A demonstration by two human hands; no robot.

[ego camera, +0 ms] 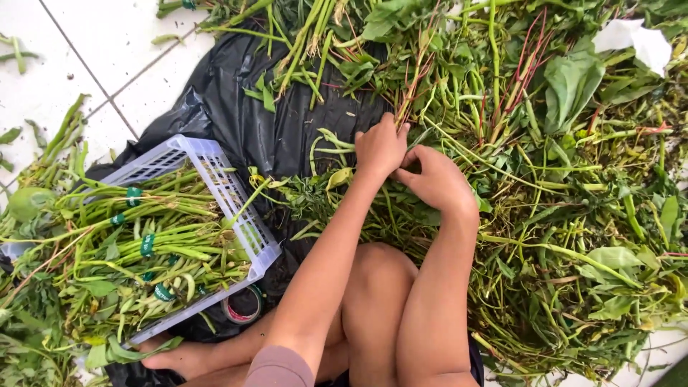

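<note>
My left hand [380, 147] is closed around a thin bunch of green and reddish stems [410, 93] that rise from the big pile of leafy greens [566, 186]. Right beside it, touching it, my right hand [436, 179] has its fingers curled into the same stems low in the pile. Both forearms reach out over my bent knee [380, 279]. What lies under the palms is hidden.
A pale plastic basket [236, 193] at the left holds stem bundles bound with green bands [147, 245]. A tape roll [242, 307] lies beside it on black plastic sheeting [236, 107]. My bare foot [179, 358] is at the bottom, with white floor tiles [93, 43] at the upper left.
</note>
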